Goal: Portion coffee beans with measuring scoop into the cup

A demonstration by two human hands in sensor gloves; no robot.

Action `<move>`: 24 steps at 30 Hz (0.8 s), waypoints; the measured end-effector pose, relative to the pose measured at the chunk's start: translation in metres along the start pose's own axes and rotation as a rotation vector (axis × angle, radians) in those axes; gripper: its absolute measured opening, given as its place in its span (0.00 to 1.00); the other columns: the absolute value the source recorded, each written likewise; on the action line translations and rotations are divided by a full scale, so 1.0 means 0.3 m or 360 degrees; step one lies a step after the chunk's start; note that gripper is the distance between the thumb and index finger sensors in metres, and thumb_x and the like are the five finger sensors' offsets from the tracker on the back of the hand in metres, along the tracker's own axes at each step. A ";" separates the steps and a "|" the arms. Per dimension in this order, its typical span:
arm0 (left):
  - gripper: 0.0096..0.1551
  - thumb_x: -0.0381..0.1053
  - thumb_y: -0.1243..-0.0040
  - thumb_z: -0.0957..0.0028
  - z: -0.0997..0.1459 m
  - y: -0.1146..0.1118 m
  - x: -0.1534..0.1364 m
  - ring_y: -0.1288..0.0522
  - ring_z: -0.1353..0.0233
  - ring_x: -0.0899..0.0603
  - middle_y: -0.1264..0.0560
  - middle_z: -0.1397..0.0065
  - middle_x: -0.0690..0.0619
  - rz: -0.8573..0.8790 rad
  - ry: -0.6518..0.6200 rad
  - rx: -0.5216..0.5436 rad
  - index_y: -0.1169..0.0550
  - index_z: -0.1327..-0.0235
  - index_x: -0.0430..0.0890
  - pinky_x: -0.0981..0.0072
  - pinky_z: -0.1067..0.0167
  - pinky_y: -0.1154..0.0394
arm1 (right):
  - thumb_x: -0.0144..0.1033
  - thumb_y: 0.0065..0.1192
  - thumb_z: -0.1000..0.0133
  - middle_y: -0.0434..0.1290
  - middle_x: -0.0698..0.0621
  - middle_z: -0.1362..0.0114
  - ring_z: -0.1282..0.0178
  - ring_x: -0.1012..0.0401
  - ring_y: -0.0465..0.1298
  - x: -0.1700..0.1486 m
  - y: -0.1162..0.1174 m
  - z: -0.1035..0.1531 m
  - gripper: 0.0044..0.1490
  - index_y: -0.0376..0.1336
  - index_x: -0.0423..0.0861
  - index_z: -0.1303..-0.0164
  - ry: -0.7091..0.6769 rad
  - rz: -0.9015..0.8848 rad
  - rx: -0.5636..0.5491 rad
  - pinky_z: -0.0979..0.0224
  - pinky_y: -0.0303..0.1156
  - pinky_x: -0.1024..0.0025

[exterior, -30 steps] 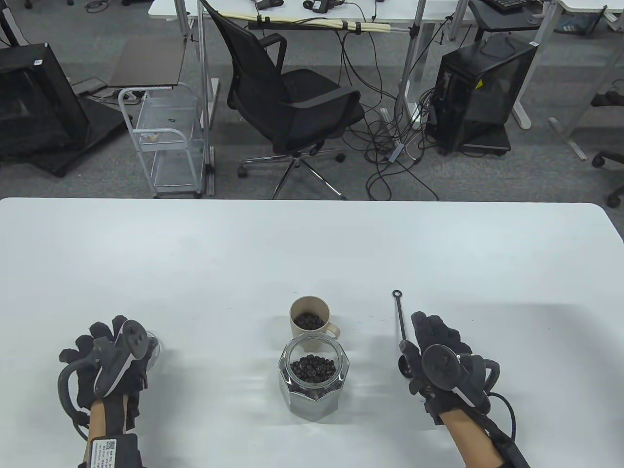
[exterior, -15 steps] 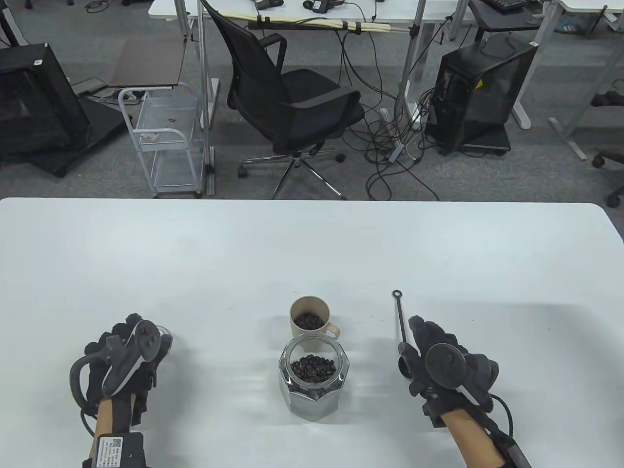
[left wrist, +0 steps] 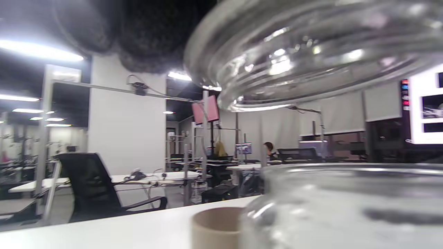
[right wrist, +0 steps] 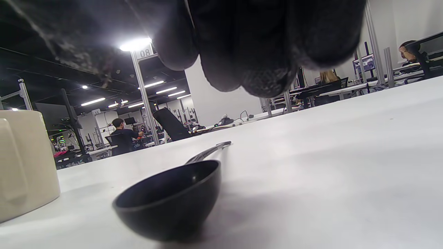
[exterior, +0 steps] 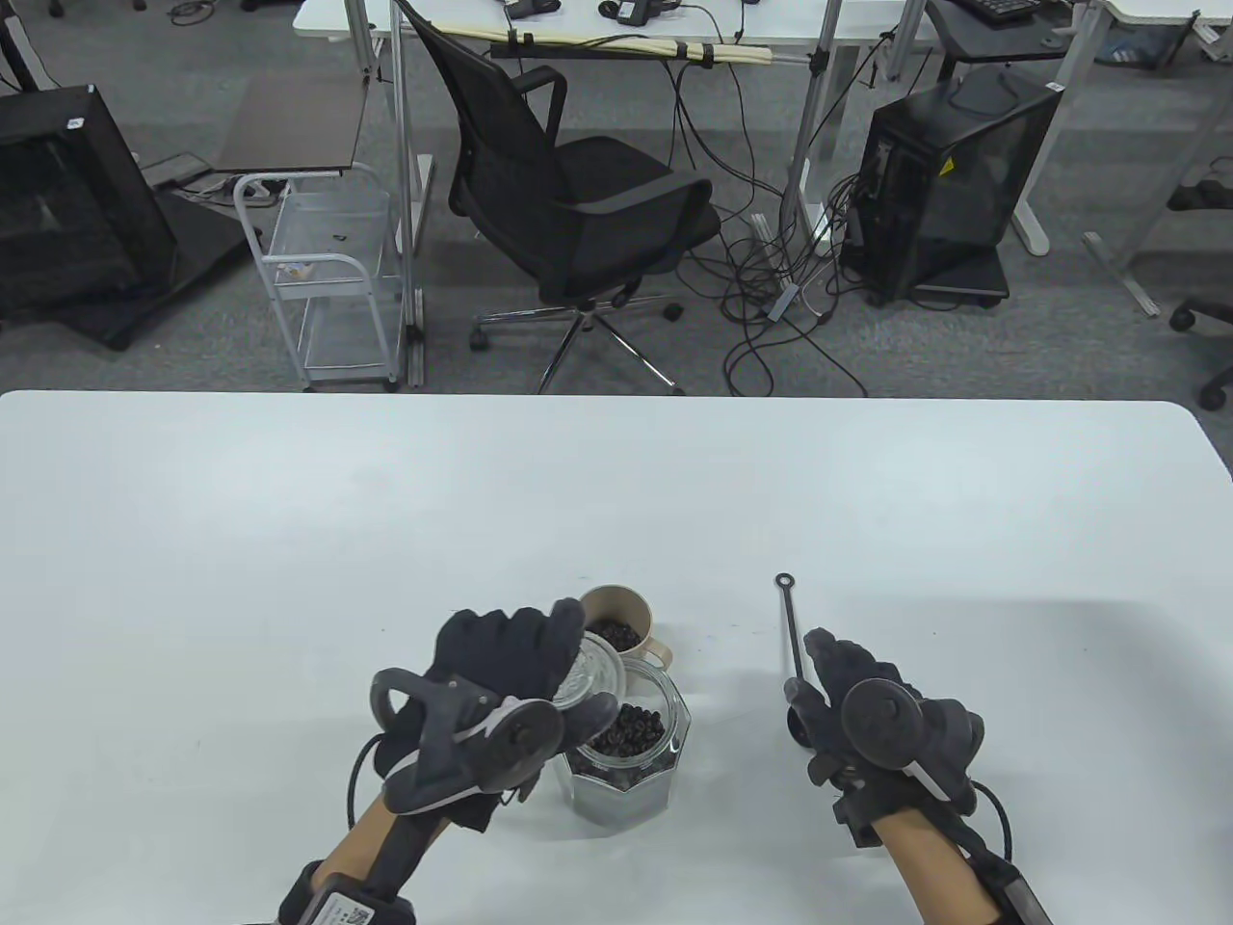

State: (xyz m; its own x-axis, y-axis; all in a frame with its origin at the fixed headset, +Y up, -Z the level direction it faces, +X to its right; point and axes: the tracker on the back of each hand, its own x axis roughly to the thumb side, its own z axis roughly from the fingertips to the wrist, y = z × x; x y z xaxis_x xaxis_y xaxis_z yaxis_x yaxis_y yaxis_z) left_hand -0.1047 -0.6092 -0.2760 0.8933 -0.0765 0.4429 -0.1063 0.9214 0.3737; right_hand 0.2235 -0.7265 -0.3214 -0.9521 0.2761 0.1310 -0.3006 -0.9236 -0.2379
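Note:
A glass jar (exterior: 631,761) of coffee beans stands near the table's front edge, its mouth uncovered on the right side. Touching it behind is a beige cup (exterior: 628,607) with beans inside. My left hand (exterior: 539,665) grips the glass lid (exterior: 590,674), tilted over the left side of the jar's mouth. In the left wrist view the lid (left wrist: 311,52) hangs just above the jar (left wrist: 346,207) and cup (left wrist: 216,226). The black measuring scoop (exterior: 790,626) lies on the table at the right, and its bowl (right wrist: 169,197) is empty. Hovering over the bowl, my right hand (exterior: 828,674) holds nothing.
The white table (exterior: 289,530) stretches wide to the left and behind. Beyond its far edge are an office chair (exterior: 578,193), a wire cart (exterior: 327,279) and a computer tower (exterior: 944,193) on the floor.
My left hand has lifted the glass lid from the table's left side and carried it right, over the jar. The right hand has barely moved.

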 end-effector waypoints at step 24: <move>0.56 0.86 0.64 0.53 0.005 -0.103 0.087 0.20 0.37 0.41 0.25 0.25 0.51 -0.0151 -0.0015 -0.0151 0.39 0.16 0.55 0.34 0.30 0.31 | 0.58 0.65 0.46 0.78 0.34 0.30 0.40 0.41 0.79 0.084 0.009 0.024 0.42 0.66 0.47 0.24 -0.0150 -0.0052 0.0002 0.45 0.75 0.49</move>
State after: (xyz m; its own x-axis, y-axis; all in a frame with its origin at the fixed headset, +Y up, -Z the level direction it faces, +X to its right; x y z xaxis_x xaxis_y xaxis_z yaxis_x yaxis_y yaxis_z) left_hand -0.0788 -0.6403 -0.2748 0.8931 -0.1680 0.4172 0.0203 0.9417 0.3358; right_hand 0.1990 -0.7241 -0.3119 -0.9324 0.2797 0.2287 -0.3311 -0.9150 -0.2306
